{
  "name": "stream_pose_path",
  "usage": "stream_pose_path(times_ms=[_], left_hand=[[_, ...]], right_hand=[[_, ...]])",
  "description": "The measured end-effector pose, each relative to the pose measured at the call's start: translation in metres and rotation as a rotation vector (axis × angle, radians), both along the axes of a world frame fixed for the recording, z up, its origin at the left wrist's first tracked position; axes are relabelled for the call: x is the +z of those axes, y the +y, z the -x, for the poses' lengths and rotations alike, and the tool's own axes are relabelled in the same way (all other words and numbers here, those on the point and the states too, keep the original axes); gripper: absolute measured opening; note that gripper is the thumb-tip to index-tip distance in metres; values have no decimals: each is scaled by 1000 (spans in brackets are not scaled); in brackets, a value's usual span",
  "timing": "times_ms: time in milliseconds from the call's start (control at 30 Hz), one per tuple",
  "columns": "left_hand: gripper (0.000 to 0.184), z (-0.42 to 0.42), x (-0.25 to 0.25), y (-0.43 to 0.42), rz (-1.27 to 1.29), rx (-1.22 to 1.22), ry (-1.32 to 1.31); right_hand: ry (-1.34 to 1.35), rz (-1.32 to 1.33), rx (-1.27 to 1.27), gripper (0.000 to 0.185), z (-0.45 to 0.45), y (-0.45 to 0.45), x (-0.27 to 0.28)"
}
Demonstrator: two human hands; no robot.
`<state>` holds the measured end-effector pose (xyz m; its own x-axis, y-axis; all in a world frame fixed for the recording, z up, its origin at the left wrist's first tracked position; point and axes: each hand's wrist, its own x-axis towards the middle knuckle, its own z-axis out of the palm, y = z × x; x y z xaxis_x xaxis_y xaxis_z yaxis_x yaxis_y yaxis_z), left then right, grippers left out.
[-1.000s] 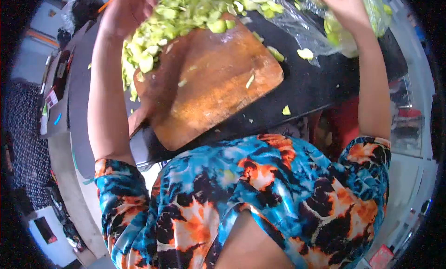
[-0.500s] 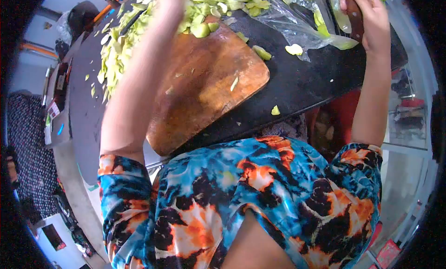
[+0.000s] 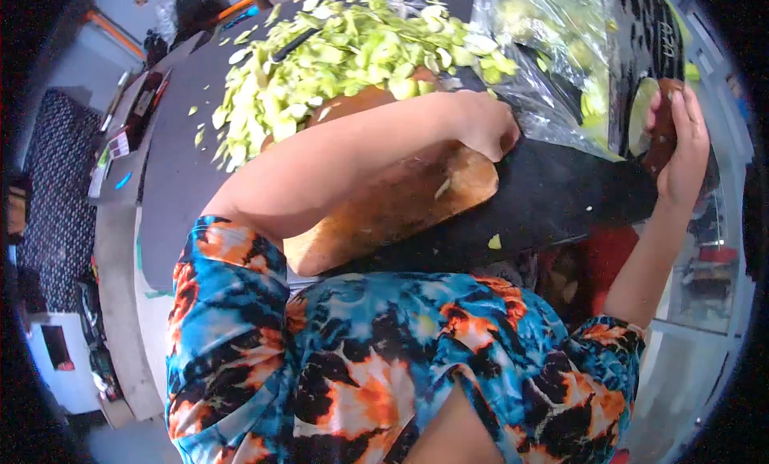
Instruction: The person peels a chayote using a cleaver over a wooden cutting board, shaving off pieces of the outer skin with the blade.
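Note:
My left hand (image 3: 485,129) is over the right end of a worn wooden cutting board (image 3: 384,216). Its fingers curl downward and are mostly hidden, so what they hold cannot be made out. Off to the right, my right hand (image 3: 685,144) grips the brown wooden handle of a knife (image 3: 663,128), whose blade shows only in part. Along the board's far side spreads a heap of pale green slices (image 3: 352,56). Larger green pieces (image 3: 404,88) lie at the heap's near edge.
A clear plastic bag (image 3: 553,32) with green pieces inside lies at the back right, near a black printed package (image 3: 657,32). A dark long object (image 3: 295,44) rests on the heap. One small scrap (image 3: 494,241) sits near the black table's (image 3: 561,200) front edge.
My left hand has come down from the far side to the board's right end, where a green piece lay. My right hand still grips the knife. The view has shifted.

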<state>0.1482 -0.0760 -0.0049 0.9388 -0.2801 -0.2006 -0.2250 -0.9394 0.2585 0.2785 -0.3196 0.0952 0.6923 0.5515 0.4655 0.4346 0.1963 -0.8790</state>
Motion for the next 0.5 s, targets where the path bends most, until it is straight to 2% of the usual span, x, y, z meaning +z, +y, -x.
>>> stream_pose_path(times_ms=[67, 233, 267, 300, 333, 367, 400, 433, 467, 500], left_hand=[[32, -8, 21, -19, -127, 38, 251], [31, -25, 14, 2, -120, -128, 248], [30, -23, 18, 12, -92, -85, 245], [30, -28, 9, 27, -190, -15, 183], [27, -44, -4, 49, -329, -64, 224], [24, -28, 11, 42, -426, 224, 131], [21, -28, 16, 53, -569, 223, 73], [18, -16, 42, 51, -799, 132, 21], [23, -22, 40, 72, -1021, 247, 80], [23, -25, 40, 101, -1037, 457, 11]], right_hand=[[27, -27, -22, 22, -3, 0, -1], [91, -90, 29, 22, 3, 2, -1], [86, -88, 42, 22, 3, -1, -2], [81, -87, 50, 22, 2, -7, -3], [65, -104, 44, 22, 2, -11, -3], [47, -118, 35, 22, 4, -14, -2], [29, -131, 24, 22, 6, -18, 0], [-30, -147, 17, 22, 7, -22, 2], [-27, -191, 5, 22, 7, -28, 2], [-21, -235, -5, 22, 7, -34, 2]])
